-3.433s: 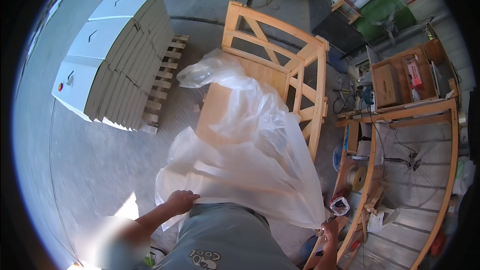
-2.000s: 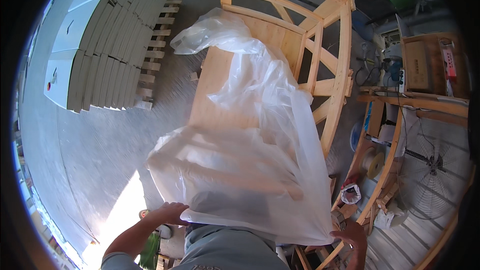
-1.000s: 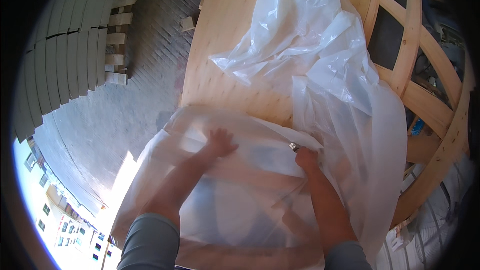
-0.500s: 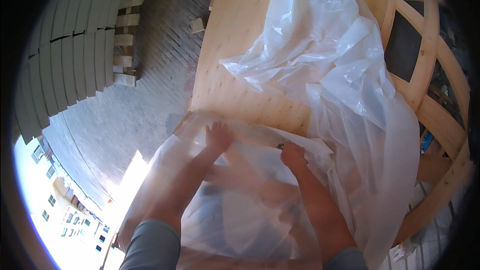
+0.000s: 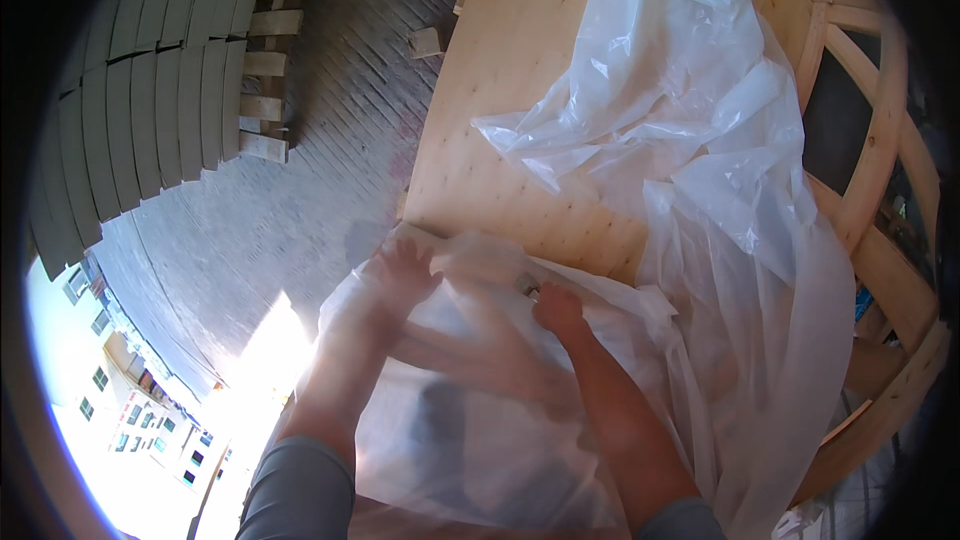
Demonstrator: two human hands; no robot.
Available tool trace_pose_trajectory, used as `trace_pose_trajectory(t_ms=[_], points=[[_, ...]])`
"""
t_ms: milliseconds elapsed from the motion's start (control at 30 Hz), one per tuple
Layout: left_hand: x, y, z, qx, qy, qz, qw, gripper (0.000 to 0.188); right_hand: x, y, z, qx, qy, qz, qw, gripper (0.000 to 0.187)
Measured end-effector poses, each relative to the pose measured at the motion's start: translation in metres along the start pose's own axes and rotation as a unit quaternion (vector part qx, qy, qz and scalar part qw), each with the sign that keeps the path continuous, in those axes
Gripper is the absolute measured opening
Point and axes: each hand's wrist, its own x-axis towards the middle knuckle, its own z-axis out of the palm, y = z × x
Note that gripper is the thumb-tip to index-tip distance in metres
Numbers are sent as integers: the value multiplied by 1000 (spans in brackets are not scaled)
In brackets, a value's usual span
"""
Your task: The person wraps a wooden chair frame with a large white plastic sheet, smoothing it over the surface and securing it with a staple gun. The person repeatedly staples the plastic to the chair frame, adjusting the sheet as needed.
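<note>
Both hands are working on a large clear plastic sheet (image 5: 700, 180) that is lying over a pale plywood panel (image 5: 500, 120) inside a wooden frame (image 5: 880, 140).

Left hand (image 5: 405, 270): fingers are spreading open, palm down, pressing on the sheet at the near left corner of the panel. It is not gripping anything that I can make out; film is covering part of the forearm, so contact looks flat rather than pinched.

Right hand (image 5: 558, 308): it is sitting just beside the near edge of the panel, fingers curling around a fold of the film. A small dark object is showing at the fingertips, too small to identify. Grip looks closed on the plastic, though film is blurring the detail.

Sheet position: the bulk is bunching in loose folds over the right half of the panel and draping down the right side of the frame. The left part and far left corner of the panel are lying bare.

Progress, as a judgement: the covering is partway. The near edge is being held down; the far and left areas are not yet covered, and the folds are not yet smoothed.

Surroundings: a stack of white panels on a pallet (image 5: 150, 90) is standing well apart to the left, on a grey floor (image 5: 250, 240).
</note>
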Motion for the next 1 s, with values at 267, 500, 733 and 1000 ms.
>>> trace_pose_trajectory(t_ms=[267,500,733,1000], points=[[9,0,10,-65,79,-9,995,62,26,-49,-36,161,-37,-101,981,30],[14,-8,-1,-96,231,-185,950,47,77,-114,-45,328,-104,-112,932,30],[11,-14,-9,-170,139,-186,958,40,116,-158,-57,82,-162,-217,959,33],[16,-12,-3,-123,208,-180,954,28,131,-193,-44,121,-174,-132,968,43]])
